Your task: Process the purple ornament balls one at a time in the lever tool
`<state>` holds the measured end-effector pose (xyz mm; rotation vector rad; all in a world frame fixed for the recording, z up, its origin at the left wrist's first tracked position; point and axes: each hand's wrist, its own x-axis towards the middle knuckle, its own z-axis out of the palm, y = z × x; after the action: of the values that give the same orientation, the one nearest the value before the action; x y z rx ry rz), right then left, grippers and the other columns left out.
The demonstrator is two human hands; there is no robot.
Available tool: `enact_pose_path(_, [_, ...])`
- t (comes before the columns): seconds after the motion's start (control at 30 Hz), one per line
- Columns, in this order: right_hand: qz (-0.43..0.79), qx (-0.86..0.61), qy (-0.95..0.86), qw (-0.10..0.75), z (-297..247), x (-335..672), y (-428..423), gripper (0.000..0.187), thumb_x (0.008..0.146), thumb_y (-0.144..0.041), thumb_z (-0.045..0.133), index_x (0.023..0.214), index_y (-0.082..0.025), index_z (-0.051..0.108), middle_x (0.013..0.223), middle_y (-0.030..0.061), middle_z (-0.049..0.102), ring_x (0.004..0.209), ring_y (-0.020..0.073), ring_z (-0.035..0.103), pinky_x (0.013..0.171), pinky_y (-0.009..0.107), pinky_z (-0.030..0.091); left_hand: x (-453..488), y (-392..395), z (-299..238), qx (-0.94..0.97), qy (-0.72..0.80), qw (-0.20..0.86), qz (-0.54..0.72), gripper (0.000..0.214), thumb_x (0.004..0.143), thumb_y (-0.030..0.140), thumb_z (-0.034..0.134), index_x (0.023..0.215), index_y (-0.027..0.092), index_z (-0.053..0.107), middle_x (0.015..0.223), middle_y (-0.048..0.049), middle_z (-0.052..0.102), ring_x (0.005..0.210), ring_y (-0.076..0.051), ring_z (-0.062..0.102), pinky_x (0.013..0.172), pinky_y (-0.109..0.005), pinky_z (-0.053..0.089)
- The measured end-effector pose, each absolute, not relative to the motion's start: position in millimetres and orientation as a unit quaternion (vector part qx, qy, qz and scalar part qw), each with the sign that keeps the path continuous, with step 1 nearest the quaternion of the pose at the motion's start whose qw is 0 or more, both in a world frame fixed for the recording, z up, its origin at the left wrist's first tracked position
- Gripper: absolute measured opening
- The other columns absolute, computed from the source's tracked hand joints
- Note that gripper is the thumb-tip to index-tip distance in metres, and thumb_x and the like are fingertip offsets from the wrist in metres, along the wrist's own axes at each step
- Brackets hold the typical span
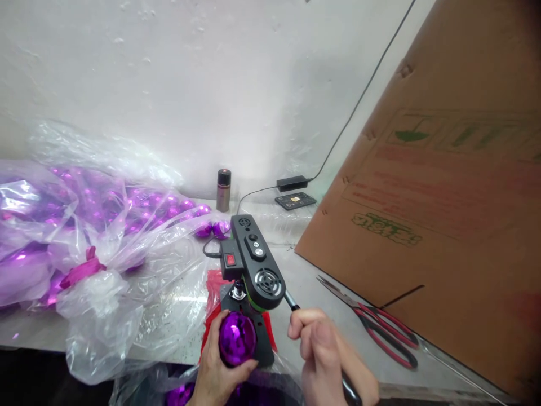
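My left hand [222, 366] is curled round a shiny purple bauble [237, 338], thumb and fingers on its sides. The bauble is over the black base [265, 344] of a small bench machine [257, 262], just in front of its rounded head. A metal rod with a black lever handle [350, 389] slants out from the machine's right side. My right hand [323, 352] is closed round that handle, hiding most of it. A red switch [230, 259] is on the box at the machine's left, and red sheeting [215, 287] lies beneath the base.
Clear plastic bags [127, 225] of purple baubles cover the left, one tied with a pink strip [84, 272]. Scissors [380, 324] with red and black handles lie right, before a leaning cardboard box [422, 197]. A bottle [224, 190], phone [295, 201] and power adapter [292, 183] are behind.
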<state>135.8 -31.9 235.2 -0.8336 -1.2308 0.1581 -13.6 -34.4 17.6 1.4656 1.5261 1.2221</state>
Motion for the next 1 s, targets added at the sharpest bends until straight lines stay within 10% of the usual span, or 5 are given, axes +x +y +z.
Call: enact_pose_path(1.0, [0.171,-0.448,-0.440,0.759,256.5,114.5,-40.1,0.059,0.121,-0.043,0.061,0.067,-0.021,0.054,0.067,-0.0038,0.049,0.067,0.0103,0.053,0.066,0.029,0.037,-4.3,-2.2,66.3,0.604,0.576,0.346,0.428,0.084,0.071,0.036,0.092,0.150,0.019,0.070,0.150,-0.0196,0.080,0.142,-0.048,0.075,0.125,-0.074,0.058])
